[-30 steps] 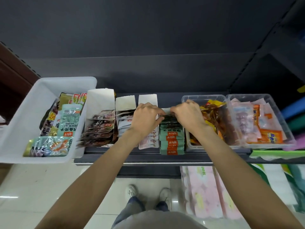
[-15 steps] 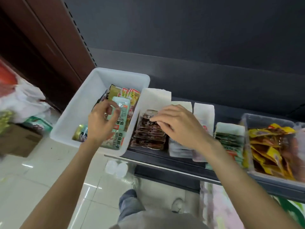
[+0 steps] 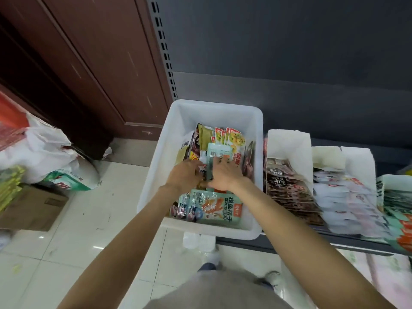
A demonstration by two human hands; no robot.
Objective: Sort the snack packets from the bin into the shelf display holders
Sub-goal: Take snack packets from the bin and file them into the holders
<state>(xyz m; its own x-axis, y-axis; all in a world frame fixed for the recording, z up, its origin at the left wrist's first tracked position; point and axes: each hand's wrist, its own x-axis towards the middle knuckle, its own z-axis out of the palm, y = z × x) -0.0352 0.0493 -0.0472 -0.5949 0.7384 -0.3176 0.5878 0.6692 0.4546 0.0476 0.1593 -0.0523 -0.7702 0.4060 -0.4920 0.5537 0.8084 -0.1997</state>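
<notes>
Both our hands are down in the white bin [image 3: 178,121]: left hand [image 3: 186,175] and right hand [image 3: 225,176] side by side, seemingly pinching the same pale green packet [image 3: 217,153] (blurry, so not sure). More snack packets [image 3: 211,207] fill the bin, beside the shelf's display holders [image 3: 288,141].

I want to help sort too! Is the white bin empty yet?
Not empty. The white bin holds many snack packets, and both hands are inside it.
</notes>
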